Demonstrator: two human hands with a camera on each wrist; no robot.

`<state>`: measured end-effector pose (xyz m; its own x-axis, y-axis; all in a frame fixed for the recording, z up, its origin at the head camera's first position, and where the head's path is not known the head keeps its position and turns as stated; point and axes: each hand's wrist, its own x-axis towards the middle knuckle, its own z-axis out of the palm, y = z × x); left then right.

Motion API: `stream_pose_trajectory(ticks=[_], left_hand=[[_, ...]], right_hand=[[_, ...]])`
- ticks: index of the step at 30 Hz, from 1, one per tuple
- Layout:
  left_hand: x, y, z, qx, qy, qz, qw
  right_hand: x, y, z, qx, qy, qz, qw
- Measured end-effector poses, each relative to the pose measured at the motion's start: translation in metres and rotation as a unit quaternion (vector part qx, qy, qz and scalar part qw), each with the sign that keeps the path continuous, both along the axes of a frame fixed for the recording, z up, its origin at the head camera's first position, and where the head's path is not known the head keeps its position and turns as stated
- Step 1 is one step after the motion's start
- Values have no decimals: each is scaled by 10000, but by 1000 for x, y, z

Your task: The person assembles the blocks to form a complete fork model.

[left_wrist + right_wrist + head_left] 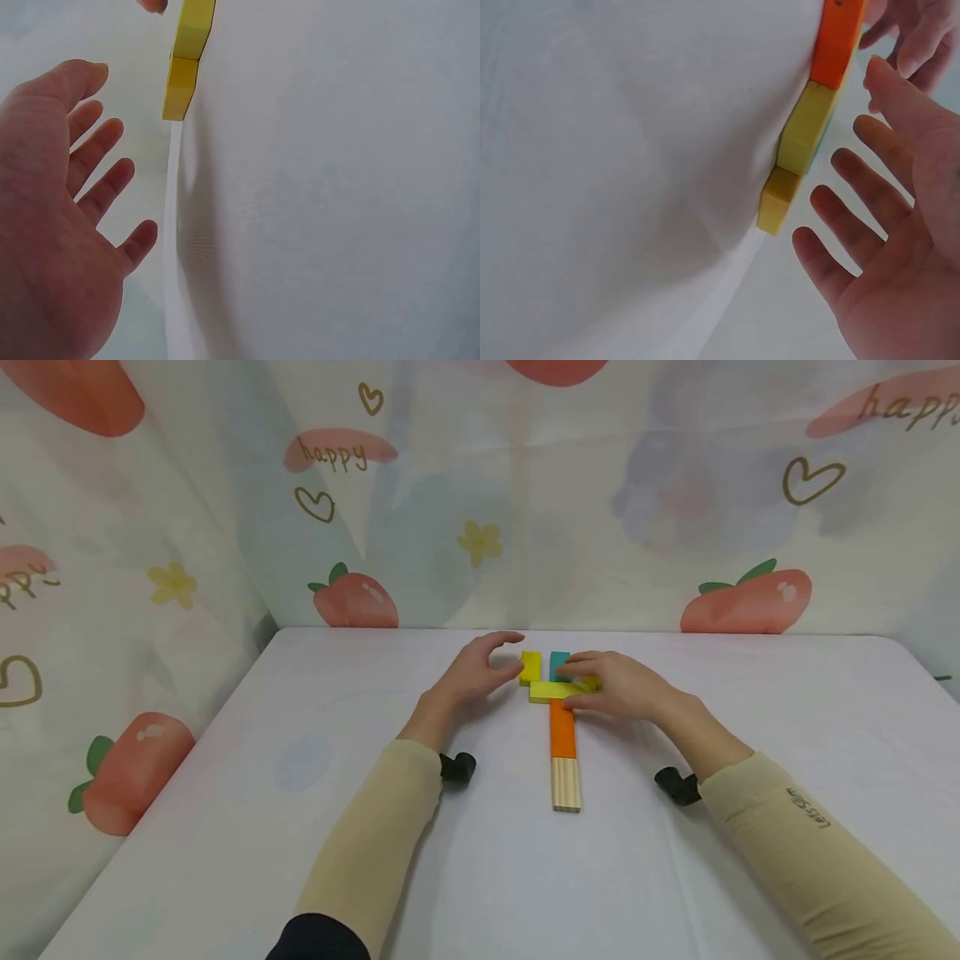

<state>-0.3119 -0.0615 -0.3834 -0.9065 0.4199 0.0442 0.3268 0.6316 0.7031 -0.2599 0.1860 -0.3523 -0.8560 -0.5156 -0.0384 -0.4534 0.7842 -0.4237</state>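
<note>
Flat blocks lie together on the white table. A yellow-green bar (546, 692) runs crosswise, with an orange block (562, 728) and plain wooden pieces (566, 785) in line on its near side. Beyond it are a yellow block (530, 667) at left and a teal block (558, 662). Another yellow block (776, 201) is at the right end, largely covered by fingers in the head view. My left hand (476, 670) is beside the left yellow block, fingers loosely bent, holding nothing. My right hand (632, 687) hovers over the right end with spread fingers; the right wrist view shows nothing gripped.
A white cloth covers the table (300, 860). Behind it hangs a printed curtain (570, 527) with fruit, hearts and lettering, and it continues along the left side. Dark wrist cameras (457, 768) sit by both cuffs, low over the cloth.
</note>
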Motion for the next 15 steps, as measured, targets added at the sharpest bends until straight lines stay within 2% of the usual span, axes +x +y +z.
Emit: stream_pose_trajectory(ticks=[8, 15], left_hand=[[9, -2, 6, 13, 370, -18, 9993], [20, -5, 11, -97, 609, 24, 9981]], right_hand=[[9, 10, 14, -265, 41, -284, 9992], [20, 27, 16, -257, 303, -529, 9978]])
